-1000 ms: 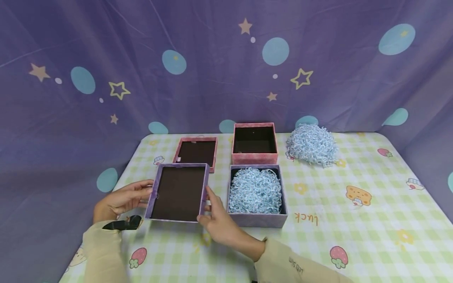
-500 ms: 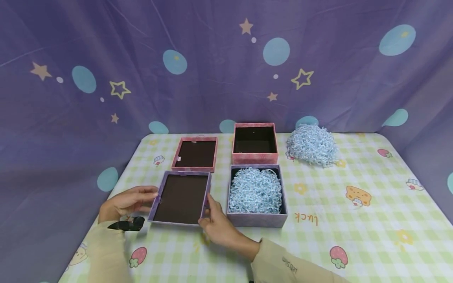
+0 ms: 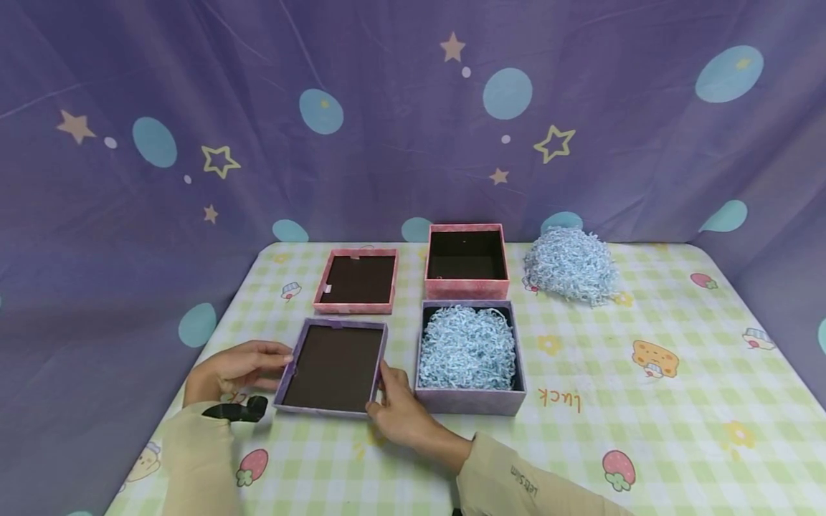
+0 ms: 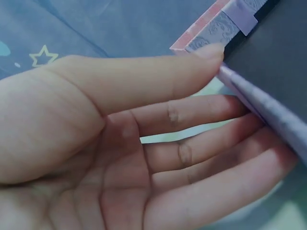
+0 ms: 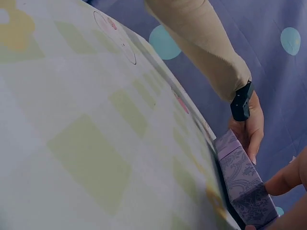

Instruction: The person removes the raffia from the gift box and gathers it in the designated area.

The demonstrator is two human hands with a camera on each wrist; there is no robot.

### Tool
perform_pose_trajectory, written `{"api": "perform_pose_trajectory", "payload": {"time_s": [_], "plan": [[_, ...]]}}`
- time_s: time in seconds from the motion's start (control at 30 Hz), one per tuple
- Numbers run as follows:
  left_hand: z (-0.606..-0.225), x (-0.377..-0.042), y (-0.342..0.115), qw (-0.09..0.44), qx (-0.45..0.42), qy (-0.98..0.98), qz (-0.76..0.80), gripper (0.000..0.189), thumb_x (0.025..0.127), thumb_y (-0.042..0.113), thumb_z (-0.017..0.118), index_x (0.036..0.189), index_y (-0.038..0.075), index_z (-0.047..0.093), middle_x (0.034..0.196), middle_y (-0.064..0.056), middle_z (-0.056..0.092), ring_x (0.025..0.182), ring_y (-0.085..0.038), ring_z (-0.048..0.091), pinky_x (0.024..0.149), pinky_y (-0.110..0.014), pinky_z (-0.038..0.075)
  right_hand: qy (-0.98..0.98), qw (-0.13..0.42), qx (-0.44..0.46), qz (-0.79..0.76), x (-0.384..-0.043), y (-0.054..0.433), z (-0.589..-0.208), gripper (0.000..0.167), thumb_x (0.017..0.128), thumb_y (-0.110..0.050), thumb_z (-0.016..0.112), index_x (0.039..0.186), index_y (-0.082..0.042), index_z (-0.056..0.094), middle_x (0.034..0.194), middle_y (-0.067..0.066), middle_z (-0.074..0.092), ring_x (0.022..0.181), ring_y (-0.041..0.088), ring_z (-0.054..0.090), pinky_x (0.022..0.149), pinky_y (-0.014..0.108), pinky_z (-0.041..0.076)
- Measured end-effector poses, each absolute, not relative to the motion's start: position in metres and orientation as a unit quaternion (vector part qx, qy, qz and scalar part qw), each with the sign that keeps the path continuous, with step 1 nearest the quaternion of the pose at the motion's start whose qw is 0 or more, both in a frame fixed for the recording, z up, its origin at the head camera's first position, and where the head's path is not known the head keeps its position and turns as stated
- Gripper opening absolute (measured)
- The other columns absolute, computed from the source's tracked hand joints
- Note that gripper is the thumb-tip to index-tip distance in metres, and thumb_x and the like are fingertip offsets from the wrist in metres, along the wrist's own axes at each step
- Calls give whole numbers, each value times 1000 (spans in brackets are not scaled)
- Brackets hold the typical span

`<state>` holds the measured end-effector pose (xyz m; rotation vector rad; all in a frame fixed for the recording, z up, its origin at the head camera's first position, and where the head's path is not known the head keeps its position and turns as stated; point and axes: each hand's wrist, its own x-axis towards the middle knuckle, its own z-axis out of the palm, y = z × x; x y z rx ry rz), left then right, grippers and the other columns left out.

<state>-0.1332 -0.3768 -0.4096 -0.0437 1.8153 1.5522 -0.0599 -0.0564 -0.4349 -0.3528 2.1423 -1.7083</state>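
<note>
A shallow purple box lid (image 3: 332, 369), dark inside and open side up, lies between my hands at the left front. My left hand (image 3: 248, 365) holds its left side; in the left wrist view the thumb touches the rim, fingers against the outer wall. On the right side, my right hand (image 3: 401, 412) grips the lid near its front corner. In the right wrist view, the lid's patterned wall (image 5: 244, 184) sits very close to the cloth; whether it fully touches cannot be told. Beside it stands a purple box (image 3: 470, 403) filled with light blue shredded paper (image 3: 466, 347).
Behind the lid lies a pink lid (image 3: 358, 281), inner side up. A pink box (image 3: 466, 289) with a dark interior stands behind the purple one. A loose pile of blue shredded paper (image 3: 571, 264) lies at the back right on the checked tablecloth (image 3: 677, 416).
The purple lid has come down and toward me, from overlapping the pink lid in view to in front of it. Both hands moved with it, still holding its sides.
</note>
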Motion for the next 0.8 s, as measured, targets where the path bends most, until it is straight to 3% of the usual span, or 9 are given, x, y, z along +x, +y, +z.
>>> {"api": "perform_pose_trajectory", "payload": {"time_s": [0.13, 0.4, 0.5, 0.63, 0.8], "plan": [[-408, -134, -375, 370, -22, 711, 598, 24, 98, 14, 53, 116, -2, 58, 107, -4, 66, 98, -21, 67, 89, -43, 54, 779, 171, -127, -590, -60, -58, -436, 74, 89, -8, 56, 151, 2, 17, 140, 19, 32, 131, 31, 36, 112, 47, 28], [-405, -134, -372, 354, -30, 736, 576, 18, 97, 14, 55, 108, 1, 62, 101, -3, 68, 94, -19, 68, 87, -42, 55, 777, 178, -121, -591, -60, -57, -436, 74, 89, -13, 56, 151, 0, 18, 140, 17, 34, 125, 28, 40, 109, 47, 32], [-404, -134, -371, 349, -37, 748, 564, 19, 97, 16, 56, 107, 2, 62, 101, -3, 69, 94, -19, 68, 87, -41, 55, 780, 174, -124, -588, -61, -57, -436, 75, 89, -17, 57, 151, 0, 18, 143, 17, 32, 130, 29, 36, 112, 47, 29], [-397, -135, -368, 317, -65, 787, 525, 33, 98, 26, 55, 112, -4, 59, 96, -5, 69, 88, -17, 68, 83, -36, 57, 802, 141, -151, -561, -61, -55, -429, 73, 90, -20, 58, 151, -5, 20, 149, 14, 28, 139, 30, 27, 114, 50, 26], [-377, -141, -362, 225, -111, 838, 485, 58, 100, 39, 48, 128, -12, 45, 91, -3, 68, 79, -10, 66, 76, -28, 57, 803, 113, -201, -550, -58, -50, -409, 70, 94, -26, 54, 152, -18, 17, 153, 8, 23, 140, 27, 26, 111, 52, 31]]}}
